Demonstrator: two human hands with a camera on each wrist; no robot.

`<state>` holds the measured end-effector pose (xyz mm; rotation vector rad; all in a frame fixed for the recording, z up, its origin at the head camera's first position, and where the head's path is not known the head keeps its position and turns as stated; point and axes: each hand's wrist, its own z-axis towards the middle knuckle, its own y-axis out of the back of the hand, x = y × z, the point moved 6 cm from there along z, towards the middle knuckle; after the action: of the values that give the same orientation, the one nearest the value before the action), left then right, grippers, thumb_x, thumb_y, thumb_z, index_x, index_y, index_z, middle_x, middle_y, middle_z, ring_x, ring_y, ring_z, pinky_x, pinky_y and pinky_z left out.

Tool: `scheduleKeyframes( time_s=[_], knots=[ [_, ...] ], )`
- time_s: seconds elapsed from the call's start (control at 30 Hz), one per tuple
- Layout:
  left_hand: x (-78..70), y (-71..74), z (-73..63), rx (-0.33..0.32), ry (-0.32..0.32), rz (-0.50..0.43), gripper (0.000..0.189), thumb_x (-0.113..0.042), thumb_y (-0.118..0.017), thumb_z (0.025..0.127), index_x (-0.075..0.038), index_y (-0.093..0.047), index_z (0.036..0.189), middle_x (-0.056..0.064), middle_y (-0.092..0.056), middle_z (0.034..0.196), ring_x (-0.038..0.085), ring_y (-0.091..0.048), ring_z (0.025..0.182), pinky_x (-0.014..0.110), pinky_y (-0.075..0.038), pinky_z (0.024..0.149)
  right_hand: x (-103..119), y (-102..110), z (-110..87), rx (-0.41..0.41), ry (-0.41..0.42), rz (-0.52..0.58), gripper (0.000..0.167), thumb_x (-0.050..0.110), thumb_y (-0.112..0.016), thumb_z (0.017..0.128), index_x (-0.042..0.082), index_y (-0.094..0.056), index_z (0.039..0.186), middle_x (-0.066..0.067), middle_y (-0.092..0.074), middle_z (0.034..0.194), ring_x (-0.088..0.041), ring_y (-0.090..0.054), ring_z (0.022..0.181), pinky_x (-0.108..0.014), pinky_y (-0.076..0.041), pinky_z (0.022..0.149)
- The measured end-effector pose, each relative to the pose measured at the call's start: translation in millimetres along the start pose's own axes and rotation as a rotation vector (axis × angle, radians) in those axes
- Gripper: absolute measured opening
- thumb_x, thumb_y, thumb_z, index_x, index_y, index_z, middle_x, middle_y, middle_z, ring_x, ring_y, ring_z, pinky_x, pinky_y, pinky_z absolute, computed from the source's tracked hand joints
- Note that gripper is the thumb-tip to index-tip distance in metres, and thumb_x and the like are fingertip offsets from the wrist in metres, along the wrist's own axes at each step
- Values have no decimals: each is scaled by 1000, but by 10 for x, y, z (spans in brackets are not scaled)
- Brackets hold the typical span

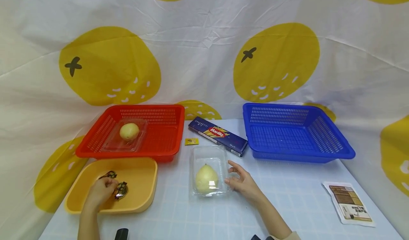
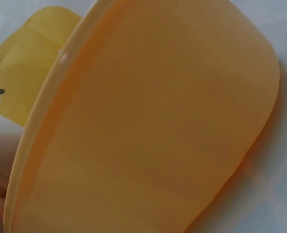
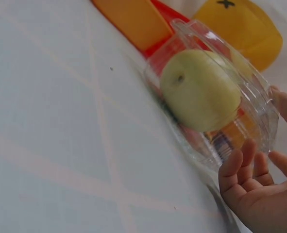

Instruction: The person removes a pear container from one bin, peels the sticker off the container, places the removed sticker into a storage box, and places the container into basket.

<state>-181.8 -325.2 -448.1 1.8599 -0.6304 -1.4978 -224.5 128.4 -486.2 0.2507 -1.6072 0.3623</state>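
My left hand reaches into the yellow-orange basin, fingers curled down, and pinches a small shiny dark-and-gold packet. A similar packet lies just behind it on the basin floor. In the left wrist view the basin wall hides most of that hand. On the table at the middle stands a clear plastic box with a pale yellow-green pear inside. My right hand is at the box's right side, its fingers loosely bent and the fingertips right at the box edge.
Behind the basin, a red basket contains another clear box with a pale round fruit. A spaghetti box and a small yellow packet lie behind the pear. At right are a blue basket and a white-and-brown pouch.
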Motion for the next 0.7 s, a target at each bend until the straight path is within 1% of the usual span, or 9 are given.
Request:
scheduleKeyframes(
  time_s=[0.07,0.17,0.23,0.3,0.37,0.43,0.57,0.7],
  knots=[
    [3,8,1,-10,5,23,28,-14,-55,92,13,-60,97,21,-62,88,27,-55,80,32,-43,66,6,1,-2,-5,3,-3,76,-1,-64,83,1,-23,147,-19,-32,118,-5,-46,64,-16,-41,58],
    [15,9,0,-4,11,71,34,-19,-54,92,12,-62,102,30,-61,100,41,-56,92,44,-45,75,11,-1,-1,-8,0,-5,75,-1,-64,83,1,-23,147,-20,-32,119,-5,-46,64,-16,-41,58],
    [18,2,-1,5,9,106,37,-22,-53,93,12,-61,106,34,-58,108,49,-53,100,52,-44,79,12,-3,1,-6,-4,-4,75,0,-64,84,1,-23,147,-20,-32,119,-5,-46,65,-16,-41,58],
    [16,-5,2,17,1,139,40,-24,-52,94,11,-61,109,36,-55,112,53,-49,106,56,-43,81,11,-3,5,-5,-6,-6,75,1,-64,84,1,-23,147,-20,-32,119,-5,-46,65,-17,-42,58],
    [2,-12,0,22,-12,170,40,-25,-51,94,10,-62,109,37,-54,114,55,-47,108,58,-43,82,9,-2,7,-6,-11,-5,75,1,-64,85,2,-23,147,-19,-32,119,-5,-46,65,-17,-42,58],
    [-8,-18,-4,29,-21,181,40,-26,-51,94,9,-62,109,37,-55,113,55,-48,107,57,-43,81,5,1,10,-8,-15,-8,75,2,-64,85,2,-23,147,-19,-32,119,-6,-47,65,-17,-42,58],
    [-19,-32,-10,49,-27,174,43,-29,-52,94,11,-62,108,36,-57,109,52,-53,101,55,-45,79,-3,6,10,-12,-23,-5,74,2,-64,85,3,-24,147,-18,-33,119,-6,-47,65,-17,-42,58],
    [-7,-46,-8,70,-16,162,51,-32,-51,95,14,-55,116,36,-57,110,50,-54,100,53,-46,79,-12,10,5,-15,-24,3,74,2,-65,84,3,-24,147,-16,-33,118,-6,-46,65,-17,-42,58]
  ],
)
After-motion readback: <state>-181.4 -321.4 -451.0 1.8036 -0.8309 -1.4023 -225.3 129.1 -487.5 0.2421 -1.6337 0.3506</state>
